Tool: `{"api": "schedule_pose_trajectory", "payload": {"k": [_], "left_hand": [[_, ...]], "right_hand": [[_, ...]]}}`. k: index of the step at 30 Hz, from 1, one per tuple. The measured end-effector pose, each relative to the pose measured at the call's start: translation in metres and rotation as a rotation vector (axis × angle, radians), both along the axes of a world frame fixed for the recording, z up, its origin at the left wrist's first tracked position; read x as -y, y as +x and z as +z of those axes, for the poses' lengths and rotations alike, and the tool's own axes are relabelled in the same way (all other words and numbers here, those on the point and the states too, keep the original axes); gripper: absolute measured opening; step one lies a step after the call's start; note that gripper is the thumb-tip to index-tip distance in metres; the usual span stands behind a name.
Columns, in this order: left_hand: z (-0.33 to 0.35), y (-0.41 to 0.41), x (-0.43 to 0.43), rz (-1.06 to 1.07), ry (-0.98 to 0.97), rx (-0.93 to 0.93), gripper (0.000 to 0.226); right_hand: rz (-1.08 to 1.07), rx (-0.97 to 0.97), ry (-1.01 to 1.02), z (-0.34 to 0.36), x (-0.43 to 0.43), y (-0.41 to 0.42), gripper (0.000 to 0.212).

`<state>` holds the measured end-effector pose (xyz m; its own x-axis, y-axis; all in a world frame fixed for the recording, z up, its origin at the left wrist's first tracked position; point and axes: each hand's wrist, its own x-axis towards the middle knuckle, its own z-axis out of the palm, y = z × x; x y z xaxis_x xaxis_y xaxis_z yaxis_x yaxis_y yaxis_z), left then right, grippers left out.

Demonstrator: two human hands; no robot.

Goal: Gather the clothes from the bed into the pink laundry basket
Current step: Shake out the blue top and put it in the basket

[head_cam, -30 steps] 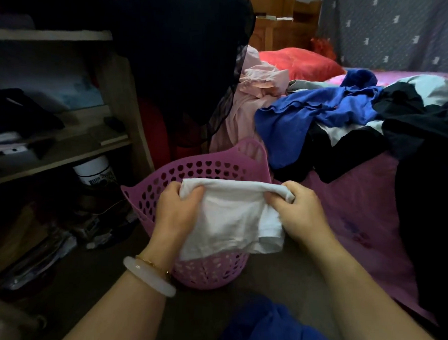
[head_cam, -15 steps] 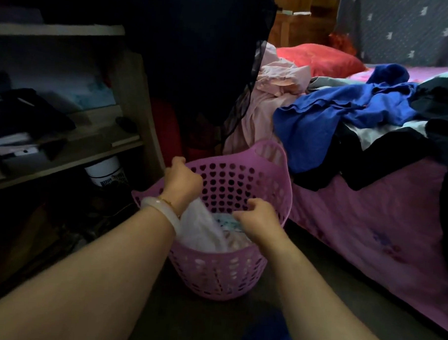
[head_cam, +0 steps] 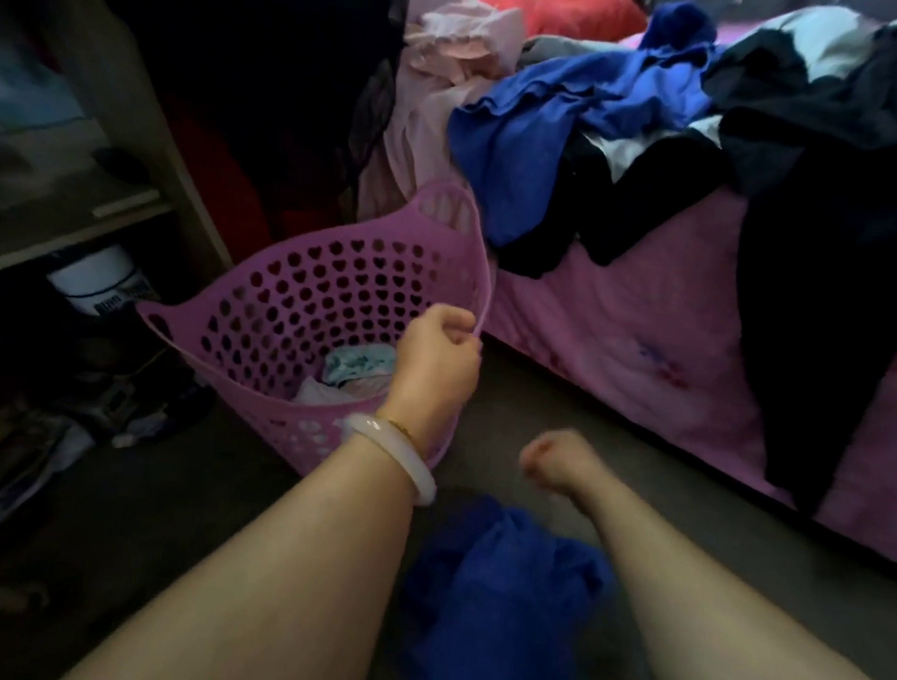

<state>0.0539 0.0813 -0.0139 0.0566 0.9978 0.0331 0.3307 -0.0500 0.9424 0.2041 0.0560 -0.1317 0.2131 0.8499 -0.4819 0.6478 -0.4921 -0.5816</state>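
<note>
Both hands have left the basket, white cloth now inside. Left hand pinches its near rim; right hand blurred, grip unclear. Blue garment lies beyond, nearer the right.

Pink basket (heart-shaped holes), blue garment

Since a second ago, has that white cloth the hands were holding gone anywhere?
Yes. The white cloth went down into the pink perforated plastic laundry basket; before, both hands held it above the rim.
</note>
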Motion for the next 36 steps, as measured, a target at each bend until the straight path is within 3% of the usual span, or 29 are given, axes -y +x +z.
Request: {"api": "schedule_pose_trajectory", "payload": {"k": [2, 5, 8, 11, 12, 14, 16, 19, 21, 23, 26, 28, 33, 36], "left_hand": [[-0.023, 0.015, 0.02, -0.044, -0.103, 0.011, 0.024], [-0.054, 0.017, 0.042, -0.09, -0.259, -0.023, 0.031], [-0.069, 0.003, 0.054, -0.124, -0.392, -0.148, 0.031], [-0.074, -0.013, 0.06, -0.148, -0.463, -0.259, 0.039], [-0.074, -0.017, 0.061, -0.16, -0.48, -0.293, 0.044], [-0.072, -0.024, 0.063, -0.258, -0.516, -0.345, 0.064], [-0.07, -0.031, 0.062, -0.409, -0.536, -0.393, 0.092], [-0.06, -0.034, 0.061, -0.519, -0.5, -0.282, 0.117], [-0.053, -0.031, 0.06, -0.469, -0.377, -0.148, 0.106], [-0.042, -0.029, 0.059, -0.385, -0.228, -0.121, 0.078], [-0.028, -0.036, 0.057, -0.305, -0.09, -0.217, 0.048], [-0.021, -0.047, 0.055, -0.225, -0.122, -0.189, 0.03], [0.012, -0.062, 0.06, 0.048, -0.481, 0.259, 0.018], [0.03, -0.06, 0.061, 0.111, -0.539, 0.405, 0.016]], "right_hand": [[0.319, 0.187, -0.258, -0.033, 0.027, -0.006, 0.031], [0.417, 0.149, -0.386, -0.06, 0.063, -0.019, 0.034], [0.292, 0.033, -0.261, -0.069, 0.075, -0.014, 0.043], [0.191, -0.09, -0.184, -0.051, 0.067, -0.007, 0.013], [0.158, -0.163, -0.147, -0.043, 0.062, -0.005, 0.012], [0.098, -0.323, -0.065, -0.02, 0.052, -0.002, 0.026], [0.06, -0.424, 0.018, 0.012, 0.046, -0.002, 0.026], [-0.043, -0.683, 0.169, 0.058, 0.039, -0.004, 0.025], [-0.071, -0.851, 0.238, 0.083, 0.037, -0.004, 0.023], [-0.062, -0.915, 0.301, 0.107, 0.038, -0.004, 0.024], [-0.129, -0.854, 0.449, 0.131, 0.04, 0.003, 0.028], [-0.223, -0.775, 0.543, 0.14, 0.04, 0.015, 0.028], [-0.24, -0.081, 0.694, 0.137, 0.044, 0.054, 0.027], [-0.125, -0.024, 0.571, 0.132, 0.049, 0.06, 0.023]]}}
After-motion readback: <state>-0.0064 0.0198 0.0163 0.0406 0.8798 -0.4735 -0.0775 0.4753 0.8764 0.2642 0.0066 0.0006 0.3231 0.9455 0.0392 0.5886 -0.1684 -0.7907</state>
